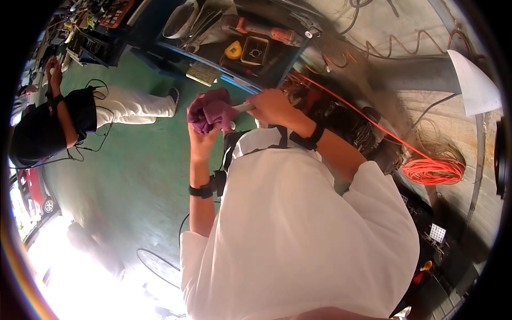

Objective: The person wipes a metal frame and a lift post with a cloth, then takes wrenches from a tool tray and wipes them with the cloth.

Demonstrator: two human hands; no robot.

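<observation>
A bunched purple cloth (212,109) sits in my left hand (202,141), whose fingers are wrapped up around it. My right hand (274,108) is closed on one end of a light grey metal tool with a straight shank (244,107). The tool's other end runs into the folds of the cloth, so its head is hidden and its exact kind cannot be told. Both hands are in front of my chest, close to the near edge of a blue tool cart (240,84).
On the cart lie a red power tool (261,31), a yellow tape measure (233,50) and a small tray (248,57) with metal rings. At left stands another person (53,122). An orange hose (434,172) hangs coiled at right. Green floor (149,176) spreads to my left.
</observation>
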